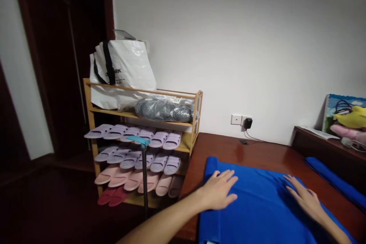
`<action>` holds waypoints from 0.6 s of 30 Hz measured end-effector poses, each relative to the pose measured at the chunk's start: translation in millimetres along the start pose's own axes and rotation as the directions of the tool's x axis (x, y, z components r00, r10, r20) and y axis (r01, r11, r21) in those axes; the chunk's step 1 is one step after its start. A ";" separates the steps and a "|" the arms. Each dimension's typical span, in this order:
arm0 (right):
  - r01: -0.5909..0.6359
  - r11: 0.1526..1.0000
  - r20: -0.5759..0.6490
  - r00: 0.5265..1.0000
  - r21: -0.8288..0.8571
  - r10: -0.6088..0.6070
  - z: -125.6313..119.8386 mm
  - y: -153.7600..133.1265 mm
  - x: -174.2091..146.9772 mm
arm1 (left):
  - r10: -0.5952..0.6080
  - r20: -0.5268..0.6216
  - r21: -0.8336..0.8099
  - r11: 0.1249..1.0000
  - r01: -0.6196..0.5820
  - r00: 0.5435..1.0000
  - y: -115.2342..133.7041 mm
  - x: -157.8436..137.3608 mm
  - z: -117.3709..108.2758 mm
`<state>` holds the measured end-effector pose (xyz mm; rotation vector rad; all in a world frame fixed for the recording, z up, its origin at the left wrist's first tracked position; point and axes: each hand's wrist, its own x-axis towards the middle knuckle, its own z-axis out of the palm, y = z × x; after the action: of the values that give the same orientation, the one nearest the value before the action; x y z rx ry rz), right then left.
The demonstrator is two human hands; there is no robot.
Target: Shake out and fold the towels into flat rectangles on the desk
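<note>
On the reddish-brown desk, I have the left hand splayed on the blue cloth, the right hand loosely outstretched over it.

Blue cloth, apparent label cut off.

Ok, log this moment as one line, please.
left hand: open on blue cloth, near folded edge; right hand: open over cloth's right part; table: under cloth; blue strip: right of cloth; rack: left of table
</note>
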<state>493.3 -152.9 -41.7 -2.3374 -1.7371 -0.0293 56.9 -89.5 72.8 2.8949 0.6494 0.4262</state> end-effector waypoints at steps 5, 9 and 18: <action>-0.043 0.999 0.103 0.994 -0.026 0.046 15.0 -18.3 -6.2 | -0.009 0.194 -0.053 0.998 0.019 0.981 -2.8 5.1 35.5; -0.022 0.999 0.089 0.996 -0.036 0.025 11.3 -9.1 -8.3 | -0.151 0.198 0.033 0.989 0.147 0.969 -23.1 -24.7 20.9; -0.013 0.999 0.113 0.993 -0.031 0.016 17.1 2.4 -4.3 | -0.509 -0.040 0.415 0.774 0.478 0.860 -59.3 -85.2 -43.9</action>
<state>492.2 -154.3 -59.4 -2.4167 -1.7832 0.0821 -53.8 -70.2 82.0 2.9014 1.6104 0.1103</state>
